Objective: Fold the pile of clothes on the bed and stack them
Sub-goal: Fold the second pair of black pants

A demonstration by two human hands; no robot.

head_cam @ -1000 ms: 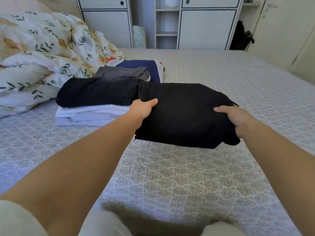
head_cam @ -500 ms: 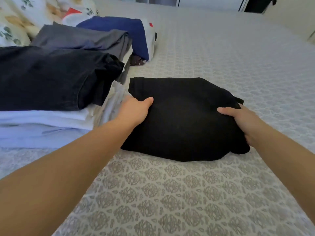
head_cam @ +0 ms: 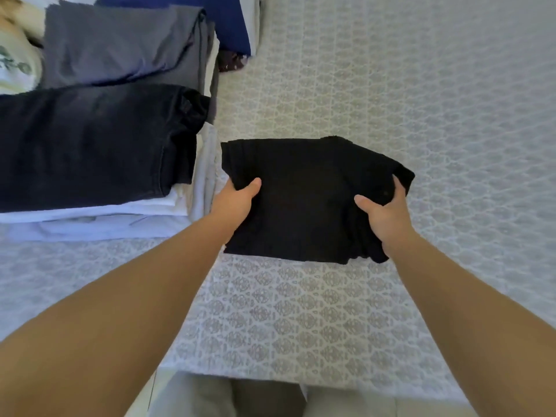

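You have the folded black garment point(head_cam: 307, 200) lying on the bed point(head_cam: 421, 100), roughly in the middle of the view, with its near edge toward you. Your left hand point(head_cam: 237, 200) grips its left edge, thumb lying on top of the cloth and the fingers tucked out of sight underneath. Your right hand point(head_cam: 385, 212) grips the right side, thumb pressed onto the top and the fingers curled around the bunched right edge.

Just to the left of the garment stands a stack of folded clothes point(head_cam: 90, 218) with pale white and light blue pieces at the bottom and a dark navy folded piece point(head_cam: 90, 142) on top; its right side sits close beside the black garment, and whether they touch cannot be told. Behind that stack lies a grey folded piece point(head_cam: 120, 46), and further back a blue folded piece point(head_cam: 231, 22). A floral duvet point(head_cam: 15, 61) shows at the far left edge. The bed wears a pale patterned cover.
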